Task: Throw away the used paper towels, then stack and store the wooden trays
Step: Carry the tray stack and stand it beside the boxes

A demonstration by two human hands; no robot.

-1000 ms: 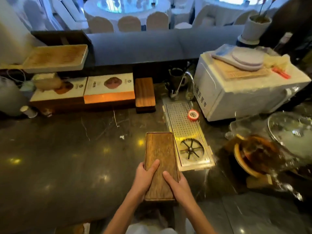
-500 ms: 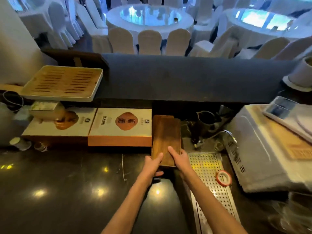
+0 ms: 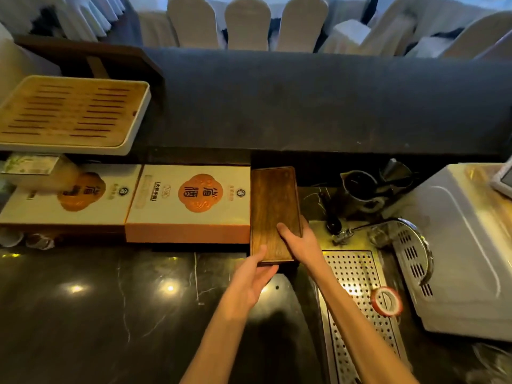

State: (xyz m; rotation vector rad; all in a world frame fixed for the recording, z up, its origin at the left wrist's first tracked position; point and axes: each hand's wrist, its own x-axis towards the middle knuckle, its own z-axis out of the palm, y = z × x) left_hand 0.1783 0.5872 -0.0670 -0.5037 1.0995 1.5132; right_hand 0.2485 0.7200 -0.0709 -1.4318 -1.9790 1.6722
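Desk [image 3: 110, 314] back: orange gift box [image 3: 191, 200], dark wooden tray [image 3: 273, 206] just beside it. Left hand [image 3: 249, 278] pinches its near end, right hand [image 3: 299, 242] grips its right edge. No paper towels visible, probably binned. Storing looks nearly done; letting go remains. Another tray underneath: cannot tell.
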